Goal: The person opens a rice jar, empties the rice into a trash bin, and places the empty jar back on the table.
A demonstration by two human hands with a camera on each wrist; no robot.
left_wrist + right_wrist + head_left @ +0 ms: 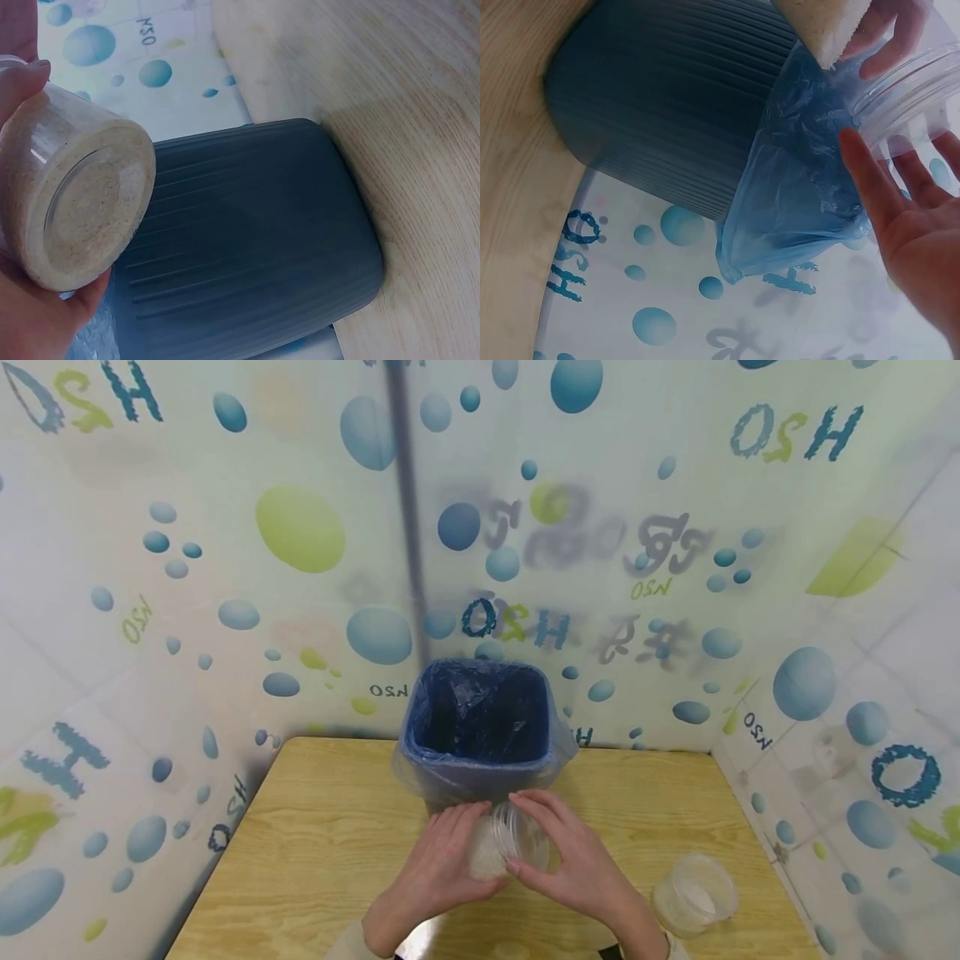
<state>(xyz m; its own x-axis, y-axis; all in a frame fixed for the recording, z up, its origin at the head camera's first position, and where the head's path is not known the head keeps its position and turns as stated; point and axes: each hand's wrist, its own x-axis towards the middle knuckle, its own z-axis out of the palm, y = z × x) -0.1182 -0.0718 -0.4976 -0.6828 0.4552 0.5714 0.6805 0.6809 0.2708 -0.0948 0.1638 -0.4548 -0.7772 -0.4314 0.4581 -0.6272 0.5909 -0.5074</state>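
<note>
A clear plastic jar (487,853) of pale grainy stuff is tilted on its side, close in front of the lined bin. My left hand (442,856) grips the filled body; in the left wrist view the jar's round base (94,206) faces the camera. At the other end, thumb and fingers of my right hand (573,860) curl round the clear part by the ridged neck (911,86). In the right wrist view the grains have slid to one side, with left fingers showing through the clear plastic.
A bin (255,232) with a blue bag (480,767) over its rim stands at the table's back edge. A clear plastic tub (693,893) with something pale inside stands right on the wooden table (315,843). Patterned curtains (315,635) surround the table's back and sides.
</note>
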